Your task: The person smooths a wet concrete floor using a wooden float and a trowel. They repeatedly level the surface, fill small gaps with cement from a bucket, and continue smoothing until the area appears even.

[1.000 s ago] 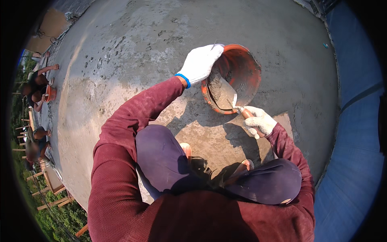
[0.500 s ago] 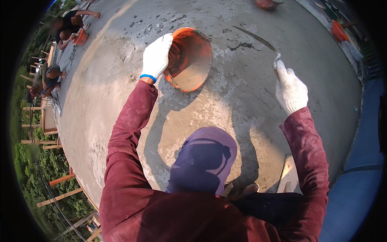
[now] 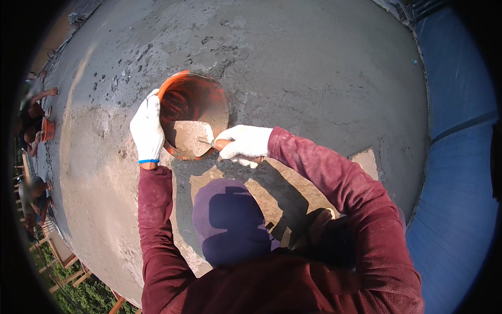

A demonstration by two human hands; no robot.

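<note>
An orange bucket is tipped with its mouth toward me, its inside smeared with grey mortar. My left hand, in a white knit glove with a blue cuff, grips the bucket's left rim. In my right hand, gloved alike, is a trowel held by its wooden handle. The trowel's blade lies within the bucket's mouth, with grey mortar on it. How much mortar lies behind the blade is hidden.
Grey concrete spreads all around, with small lumps scattered at the upper left. A flat board lies beyond my right forearm. Blue sheeting runs along the right edge. Other people crouch at the far left near another orange bucket.
The trowel has swung in from the far right to the bucket's mouth. My view has turned, so the bucket and left hand now appear lower and further left.
</note>
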